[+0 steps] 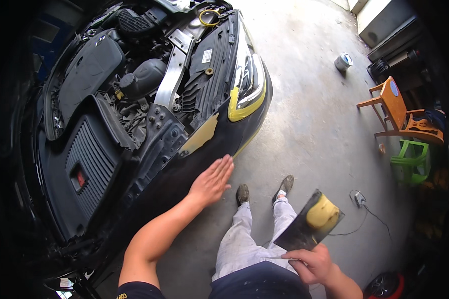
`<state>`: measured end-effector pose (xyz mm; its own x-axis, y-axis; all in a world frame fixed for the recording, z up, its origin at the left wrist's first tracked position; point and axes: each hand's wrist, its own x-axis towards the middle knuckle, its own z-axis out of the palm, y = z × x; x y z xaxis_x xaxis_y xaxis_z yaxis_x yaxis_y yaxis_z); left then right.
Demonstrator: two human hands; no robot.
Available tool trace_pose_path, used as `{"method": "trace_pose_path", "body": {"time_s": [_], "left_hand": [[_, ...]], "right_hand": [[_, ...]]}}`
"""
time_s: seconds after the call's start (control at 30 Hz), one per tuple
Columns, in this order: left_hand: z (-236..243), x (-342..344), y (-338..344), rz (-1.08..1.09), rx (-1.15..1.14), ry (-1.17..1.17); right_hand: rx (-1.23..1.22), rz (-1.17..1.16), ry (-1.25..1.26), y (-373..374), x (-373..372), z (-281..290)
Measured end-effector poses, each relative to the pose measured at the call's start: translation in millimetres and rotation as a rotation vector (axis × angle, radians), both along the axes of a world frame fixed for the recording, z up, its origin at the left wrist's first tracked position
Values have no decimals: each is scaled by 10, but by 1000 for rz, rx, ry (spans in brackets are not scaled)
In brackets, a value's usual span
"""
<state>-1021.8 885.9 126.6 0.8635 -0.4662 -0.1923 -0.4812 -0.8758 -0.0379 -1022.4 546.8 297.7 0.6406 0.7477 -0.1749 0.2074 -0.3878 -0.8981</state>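
On a grey concrete floor [309, 129], a black car [91, 65] is parked at the left, its engine bay exposed. To the right, an orange wooden chair [393, 107] and a green plastic stool [407, 174] are placed near each other. The car's headlight [249, 82] is edged with yellow masking tape [248, 111], and a tan filler patch [203, 134] is borne by the front fender [167, 182]. A dark rectangular board [297, 231] is pinched at its lower end by the grip of the right hand [314, 264], before the trouser legs. The left hand [212, 182] is held flat, fingers pressed together, over the fender just below the patch; contact cannot be confirmed. On the board, yellow putty [323, 212] is carried.
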Motion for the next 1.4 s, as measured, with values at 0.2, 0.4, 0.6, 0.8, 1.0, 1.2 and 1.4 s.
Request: {"method": "trace_pose_path", "body": {"time_s": [0.2,0.4,0.6,0.8,1.0,1.2,1.4], "left_hand": [[124,-594,-78,534,-867,374],[849,-632,-298,670,-1894,528],[1000,-520,-440,777,-1788,197],[737,-483,-277,971,-1738,11],[612,-523,-503,1003,-1822,-42],[735,-761,-565,947,-1639,-150],[786,-1441,-546,1243,-2034,-144]], "right_hand": [[157,112,-43,476,289,-160],[257,398,46,865,483,-289],[275,574,115,1173,795,-472],[93,-237,406,900,1216,-613],[455,230,-486,1347,1415,-523],[437,579,-863,1555,1177,-556],[323,762,-808,1548,1078,-740]]}}
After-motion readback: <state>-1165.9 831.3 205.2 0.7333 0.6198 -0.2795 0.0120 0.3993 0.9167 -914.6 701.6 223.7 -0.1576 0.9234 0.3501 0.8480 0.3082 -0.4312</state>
